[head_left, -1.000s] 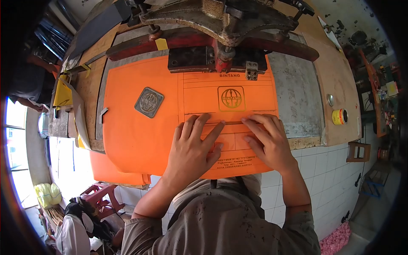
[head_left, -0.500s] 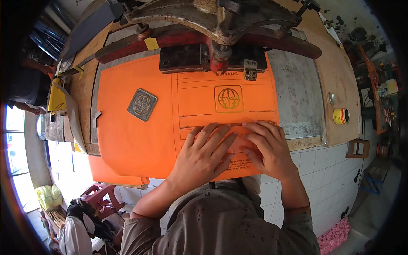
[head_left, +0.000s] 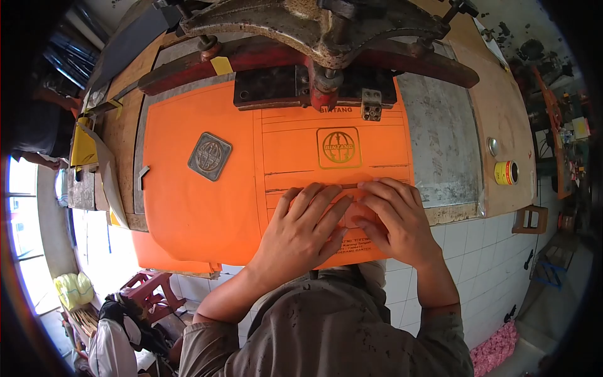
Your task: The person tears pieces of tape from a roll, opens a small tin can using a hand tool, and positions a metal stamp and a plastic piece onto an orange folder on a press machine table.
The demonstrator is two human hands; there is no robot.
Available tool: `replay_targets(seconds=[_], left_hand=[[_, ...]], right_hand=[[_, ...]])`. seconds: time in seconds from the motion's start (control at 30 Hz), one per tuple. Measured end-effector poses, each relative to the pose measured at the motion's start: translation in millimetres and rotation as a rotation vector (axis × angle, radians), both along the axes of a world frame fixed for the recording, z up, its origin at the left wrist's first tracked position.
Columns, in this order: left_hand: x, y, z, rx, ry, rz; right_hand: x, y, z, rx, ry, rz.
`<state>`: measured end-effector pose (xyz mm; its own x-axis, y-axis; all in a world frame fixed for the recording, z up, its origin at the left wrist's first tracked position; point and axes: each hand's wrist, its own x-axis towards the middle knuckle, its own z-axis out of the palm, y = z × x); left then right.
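Left hand [head_left: 303,227] and right hand [head_left: 402,221] rest, fingers bent, on the orange sheet [head_left: 201,217] under them; I can't tell if they pinch it. A hard tug could crease it and slide the metal square [head_left: 210,156], ahead and left of the left hand.

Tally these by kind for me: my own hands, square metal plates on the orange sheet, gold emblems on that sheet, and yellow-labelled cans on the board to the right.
Hands: 2, left hand and right hand
Square metal plate: 1
Gold emblem: 1
Yellow-labelled can: 1
Total: 5
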<state>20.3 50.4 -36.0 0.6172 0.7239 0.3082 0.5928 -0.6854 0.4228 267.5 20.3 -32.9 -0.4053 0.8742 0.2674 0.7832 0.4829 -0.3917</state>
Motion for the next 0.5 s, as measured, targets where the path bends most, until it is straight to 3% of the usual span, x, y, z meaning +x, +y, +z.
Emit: replay_targets(seconds=[0.5], left_hand=[[0.3,3.6,4.6,0.009,-0.016,-0.013]], right_hand=[[3.5,-2.0,-1.4,0.03,0.013,-0.013]])
